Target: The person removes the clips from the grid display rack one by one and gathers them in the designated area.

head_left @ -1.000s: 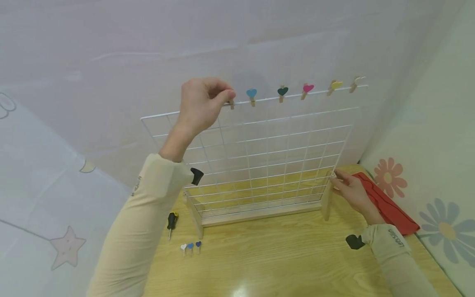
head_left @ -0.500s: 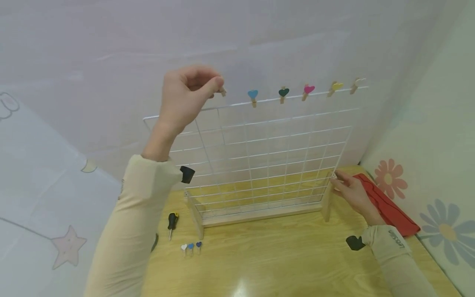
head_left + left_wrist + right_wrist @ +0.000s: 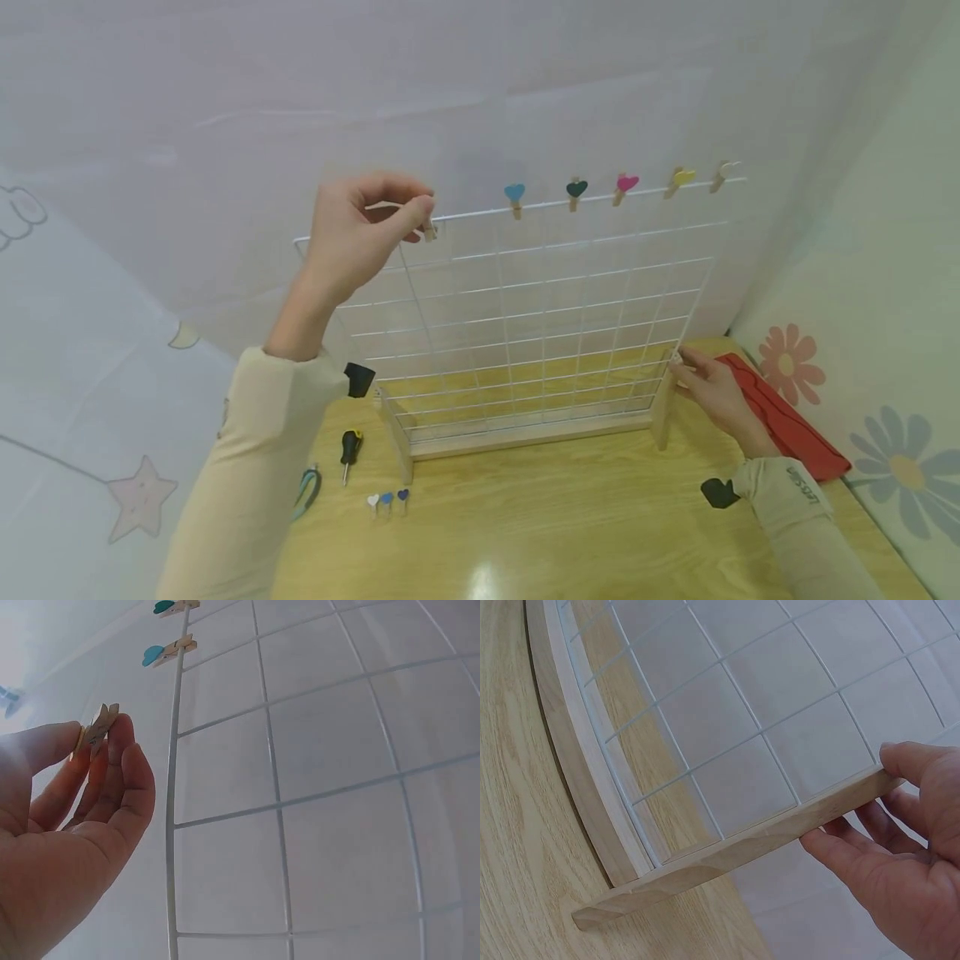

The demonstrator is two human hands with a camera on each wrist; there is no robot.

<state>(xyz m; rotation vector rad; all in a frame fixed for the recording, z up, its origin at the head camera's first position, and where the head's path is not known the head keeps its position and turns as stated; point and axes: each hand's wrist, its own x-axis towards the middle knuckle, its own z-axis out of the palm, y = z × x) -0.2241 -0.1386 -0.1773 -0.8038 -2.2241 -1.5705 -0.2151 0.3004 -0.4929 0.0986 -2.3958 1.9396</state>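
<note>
My left hand [image 3: 352,237] pinches a small wooden clothespin [image 3: 99,729] between thumb and fingers. In the head view the clothespin overlaps the top bar of a white wire grid panel [image 3: 522,312], left of several heart clothespins. Those clipped along the bar carry light blue [image 3: 515,192], dark green [image 3: 577,189], pink [image 3: 627,182], yellow [image 3: 682,177] and whitish [image 3: 723,172] hearts. Low on the right, my right hand [image 3: 712,390] grips the upper end of the wooden side post [image 3: 739,855] of the panel's stand, thumb on one side and fingers on the other.
Three heart clothespins, white [image 3: 373,501], blue [image 3: 387,498] and dark blue [image 3: 403,495], lie on the wood-grain table [image 3: 540,517]. Near them are a screwdriver [image 3: 350,447] and a teal-handled tool [image 3: 307,493], partly behind my sleeve. A flat red item [image 3: 787,417] lies at right.
My left hand lifted the clothespin off the top bar, moved it left and lowered it back to bar height. The teal-handled tool has come into view. My right hand keeps its place.
</note>
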